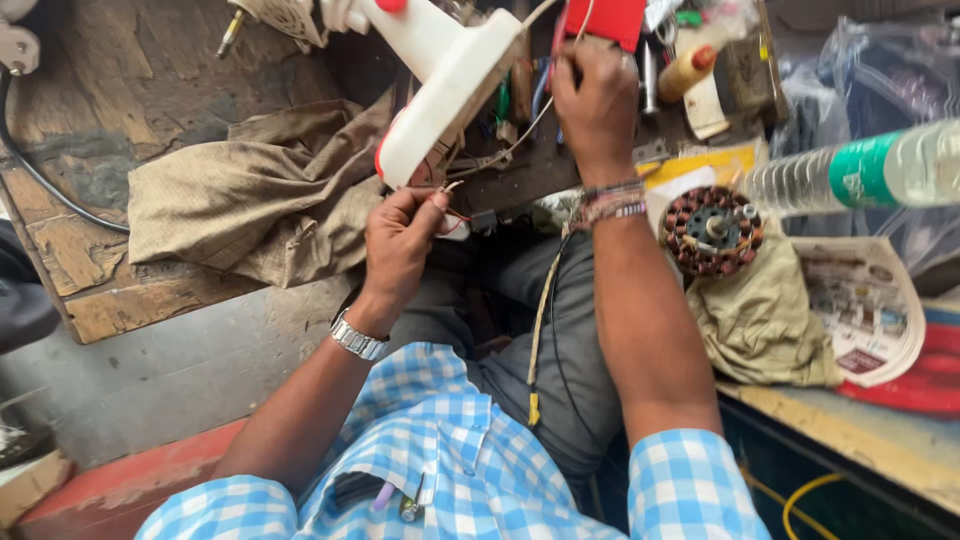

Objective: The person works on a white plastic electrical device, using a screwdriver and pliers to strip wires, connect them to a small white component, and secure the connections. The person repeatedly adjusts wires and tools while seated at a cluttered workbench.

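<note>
A worn wooden bench [110,120] carries a brown cloth [260,195] and a white plastic housing [450,85], light but stiff, best gripped along its body. The left hand [400,240] pinches its thin, fragile wires [452,200] beside it; the right hand [597,100] closes on a red box [605,20].

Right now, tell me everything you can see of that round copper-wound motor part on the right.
The wound motor part is a round core ringed with reddish-brown copper coils, with a pale metal hub and short shaft at its centre. It lies tilted, its face turned toward the camera, on a crumpled khaki cloth at the bench edge, beside a folded newspaper and below a clear plastic bottle. Neither hand touches it; the right forearm passes just to its left. Its underside is hidden.
</note>
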